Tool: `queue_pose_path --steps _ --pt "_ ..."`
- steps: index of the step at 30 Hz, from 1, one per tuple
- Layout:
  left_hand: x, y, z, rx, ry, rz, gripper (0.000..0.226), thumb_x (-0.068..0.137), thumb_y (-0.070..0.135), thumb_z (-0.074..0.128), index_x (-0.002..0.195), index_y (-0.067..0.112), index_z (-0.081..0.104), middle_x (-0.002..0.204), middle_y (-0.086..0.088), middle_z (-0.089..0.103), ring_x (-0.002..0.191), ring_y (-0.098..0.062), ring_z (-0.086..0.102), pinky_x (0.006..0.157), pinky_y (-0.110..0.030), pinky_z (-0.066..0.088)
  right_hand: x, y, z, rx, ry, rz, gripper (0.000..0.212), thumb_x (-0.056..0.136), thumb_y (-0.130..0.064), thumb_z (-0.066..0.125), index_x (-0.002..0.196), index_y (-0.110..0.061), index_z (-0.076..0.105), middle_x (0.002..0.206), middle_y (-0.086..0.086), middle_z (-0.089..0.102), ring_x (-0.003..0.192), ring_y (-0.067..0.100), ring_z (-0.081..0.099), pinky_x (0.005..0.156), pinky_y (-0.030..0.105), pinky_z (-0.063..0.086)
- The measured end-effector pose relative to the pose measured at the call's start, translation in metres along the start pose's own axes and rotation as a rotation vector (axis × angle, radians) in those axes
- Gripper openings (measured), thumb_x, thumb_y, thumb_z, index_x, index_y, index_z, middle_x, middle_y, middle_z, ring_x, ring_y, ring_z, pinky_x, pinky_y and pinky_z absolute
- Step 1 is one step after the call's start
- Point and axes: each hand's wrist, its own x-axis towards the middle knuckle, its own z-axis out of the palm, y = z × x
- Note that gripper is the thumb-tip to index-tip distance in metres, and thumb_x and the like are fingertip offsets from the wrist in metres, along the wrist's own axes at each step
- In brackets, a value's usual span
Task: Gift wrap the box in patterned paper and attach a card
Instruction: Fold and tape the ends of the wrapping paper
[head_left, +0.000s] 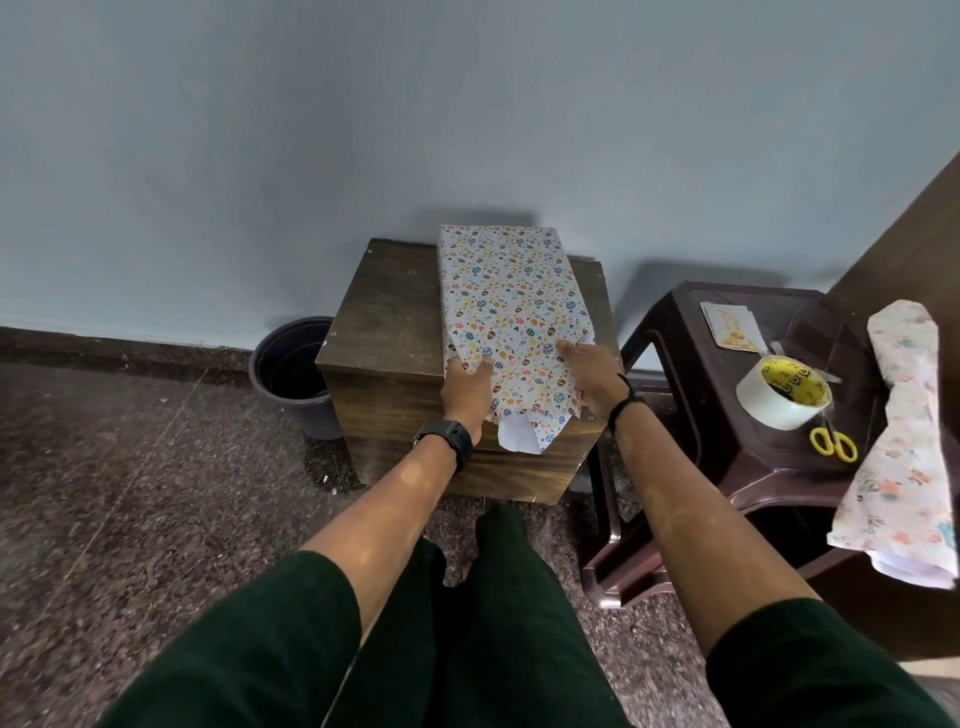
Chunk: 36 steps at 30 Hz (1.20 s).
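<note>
Dark green sleeves frame our forearms as we reach to the box (511, 312), wrapped in patterned paper (519, 374) and lying on the wooden stool (384, 322); our left hand (466, 387) and right hand (592, 376) press the near end with fingers extended and close together. We judge we are closing that end, whose loose flap hangs over the stool's edge, so next it needs folding and taping. Tape (783, 395), scissors (832, 443) and the card (733, 327) sit on the plastic stool (691, 364) to our right, beside spare floral paper (904, 441); nothing blocks the reach.
</note>
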Motion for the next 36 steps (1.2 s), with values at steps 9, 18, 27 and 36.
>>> queue_pose_path --steps 9,18,27,36 --pt "0.005 0.001 -0.011 -0.011 -0.052 0.016 0.019 0.097 0.023 0.051 0.108 0.009 0.057 0.114 -0.009 0.062 0.094 -0.021 0.058 0.061 -0.026 0.048 -0.012 0.009 -0.009 0.35 -0.256 0.129 0.034 0.093 -0.01 0.057 0.126 -0.003 0.053 0.121 0.015 0.063 0.109 0.031 0.062 0.097 0.05 0.047" --pt "0.001 0.002 -0.013 0.074 0.032 0.069 0.021 0.091 0.026 0.061 0.102 0.008 0.064 0.106 -0.011 0.068 0.097 -0.029 0.065 0.085 -0.045 0.055 -0.021 0.015 -0.009 0.42 -0.234 0.085 0.018 0.092 -0.007 0.058 0.108 -0.002 0.059 0.111 0.015 0.067 0.093 0.024 0.068 0.073 0.037 0.058" --pt "-0.009 0.008 -0.01 0.161 0.128 0.161 0.04 0.088 0.02 0.065 0.113 0.01 0.036 0.113 -0.006 0.047 0.101 -0.02 0.049 0.084 -0.031 0.043 -0.023 0.018 0.0 0.429 -0.042 0.041 0.049 0.081 -0.004 0.071 0.121 0.001 0.044 0.116 0.019 0.062 0.102 0.032 0.064 0.088 0.052 0.052" --pt "-0.017 0.024 -0.002 0.82 0.267 0.668 0.059 0.082 0.012 0.062 0.135 0.014 0.037 0.145 -0.011 0.029 0.135 -0.026 0.027 0.113 -0.04 0.021 -0.025 0.013 -0.001 0.252 0.031 -0.045 0.045 0.086 -0.014 0.067 0.119 -0.025 0.039 0.118 0.019 0.058 0.108 0.038 0.06 0.09 0.061 0.047"
